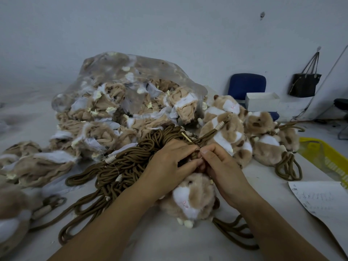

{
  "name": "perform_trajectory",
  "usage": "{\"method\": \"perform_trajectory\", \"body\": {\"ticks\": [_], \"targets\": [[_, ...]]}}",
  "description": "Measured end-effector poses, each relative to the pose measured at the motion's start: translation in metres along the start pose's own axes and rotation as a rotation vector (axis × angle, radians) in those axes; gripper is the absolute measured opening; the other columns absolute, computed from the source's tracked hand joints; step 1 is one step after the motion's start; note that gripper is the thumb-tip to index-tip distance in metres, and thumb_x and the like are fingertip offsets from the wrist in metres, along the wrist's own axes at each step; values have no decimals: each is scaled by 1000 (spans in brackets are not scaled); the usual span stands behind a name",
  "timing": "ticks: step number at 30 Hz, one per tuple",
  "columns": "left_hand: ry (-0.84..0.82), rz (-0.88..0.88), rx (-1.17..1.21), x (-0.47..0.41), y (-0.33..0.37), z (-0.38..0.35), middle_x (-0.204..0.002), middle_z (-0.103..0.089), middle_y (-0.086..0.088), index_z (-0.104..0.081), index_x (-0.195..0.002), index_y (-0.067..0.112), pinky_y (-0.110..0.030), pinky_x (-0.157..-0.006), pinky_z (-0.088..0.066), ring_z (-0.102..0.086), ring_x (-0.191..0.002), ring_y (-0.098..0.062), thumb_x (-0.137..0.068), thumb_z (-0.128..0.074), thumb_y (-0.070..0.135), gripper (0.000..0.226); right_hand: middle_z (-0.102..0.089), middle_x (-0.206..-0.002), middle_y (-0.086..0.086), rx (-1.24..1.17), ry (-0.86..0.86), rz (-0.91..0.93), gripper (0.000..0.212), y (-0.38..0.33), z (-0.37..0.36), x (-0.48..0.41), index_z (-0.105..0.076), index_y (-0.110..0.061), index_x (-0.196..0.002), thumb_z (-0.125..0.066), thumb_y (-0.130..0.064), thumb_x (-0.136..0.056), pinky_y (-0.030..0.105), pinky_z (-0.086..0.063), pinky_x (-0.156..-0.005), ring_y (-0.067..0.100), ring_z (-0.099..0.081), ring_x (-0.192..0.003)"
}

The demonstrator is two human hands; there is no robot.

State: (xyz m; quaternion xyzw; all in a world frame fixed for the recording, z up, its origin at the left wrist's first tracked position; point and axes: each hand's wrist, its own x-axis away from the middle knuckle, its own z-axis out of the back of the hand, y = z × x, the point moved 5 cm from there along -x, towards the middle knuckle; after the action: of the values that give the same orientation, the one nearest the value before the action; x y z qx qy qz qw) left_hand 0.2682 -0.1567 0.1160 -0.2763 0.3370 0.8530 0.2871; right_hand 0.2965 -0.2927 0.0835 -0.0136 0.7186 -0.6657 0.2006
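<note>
Fingertips (204,152) of both hands meet, pinching a brown cord (195,153) just above the plush hamster (194,200), which lies face-up near the front edge of the tabletop (169,245); the left hand (169,162) curls over the cord, the right hand (224,168) nips it from the other side. From the head view I'd judge the toy light and squashy, the cord limp but grippy, best held close to where it joins the fur. Looped cords (120,166) sprawl mid-table, a clear bag of unstuffed skins (131,81) behind them, finished hamsters (235,132) toward the right edge beside a yellow basket (327,157); a blue chair (246,83) stands and a black handbag (305,84) hangs by the wall.
</note>
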Motion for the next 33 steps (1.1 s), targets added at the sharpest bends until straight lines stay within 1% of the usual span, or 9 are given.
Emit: {"method": "perform_trajectory", "body": {"ticks": [4,7,16,18,21,23,25,28,33], "targets": [[-18,42,48,0,-4,0,-107,-68,-2,-64,-129,13,-36,-90,-49,-59,-103,-19,-90,-63,27,42,-58,-70,-6,-32,54,-25,28,2,2,-1,-64,-28,-73,-50,-33,-96,27,-44,-70,7,-50,-68],[-28,48,83,0,-5,0,-111,-68,-1,-62,-132,15,-33,-93,-48,-59,-106,-17,-92,-65,20,40,-54,-68,-6,-10,60,-33,26,1,2,0,-60,-21,-77,-51,-44,-86,25,-43,-66,5,-48,-64],[-35,89,97,-2,-7,-1,-102,-67,5,-70,-118,16,-25,-88,-45,-55,-99,-8,-91,-68,24,28,-47,-69,5,-80,56,-55,41,0,4,0,-60,-15,-80,-59,-56,-81,29,-40,-65,10,-44,-61],[-33,92,75,-2,-8,-2,-99,-65,8,-70,-114,17,-21,-85,-44,-54,-97,-5,-91,-68,26,25,-49,-66,2,-104,36,-61,37,0,2,0,-62,-19,-77,-61,-55,-80,29,-41,-66,11,-45,-63],[-7,108,55,-2,-10,0,-93,-61,14,-70,-108,19,-15,-81,-41,-53,-92,-1,-91,-67,27,19,-52,-67,-1,-101,-10,-68,18,1,0,0,-65,-23,-79,-62,-39,-83,28,-42,-67,10,-47,-66],[9,130,48,-1,-11,0,-92,-61,15,-70,-105,21,-14,-79,-41,-54,-92,0,-91,-68,28,16,-53,-68,-2,-85,-22,-66,16,2,0,1,-64,-20,-84,-64,-36,-85,29,-43,-69,11,-49,-68],[15,161,43,0,-14,0,-99,-63,16,-68,-110,23,-19,-83,-46,-56,-96,0,-92,-67,31,19,-55,-70,-2,-69,-14,-64,17,1,0,1,-65,-20,-85,-63,-37,-81,31,-43,-72,13,-50,-71],[-32,160,34,0,-14,-2,-116,-65,11,-61,-128,25,-31,-93,-49,-58,-109,-5,-94,-65,30,36,-57,-72,-1,-19,3,-70,15,1,2,1,-67,-26,-82,-63,-40,-79,37,-43,-75,17,-50,-75],[-39,116,-1,-2,-9,-1,-104,-63,11,-66,-118,21,-34,-85,-49,-57,-99,-6,-94,-64,30,26,-58,-71,-4,-31,9,-61,16,1,1,1,-68,-28,-78,-65,-43,-75,32,-44,-72,13,-51,-72]]}}
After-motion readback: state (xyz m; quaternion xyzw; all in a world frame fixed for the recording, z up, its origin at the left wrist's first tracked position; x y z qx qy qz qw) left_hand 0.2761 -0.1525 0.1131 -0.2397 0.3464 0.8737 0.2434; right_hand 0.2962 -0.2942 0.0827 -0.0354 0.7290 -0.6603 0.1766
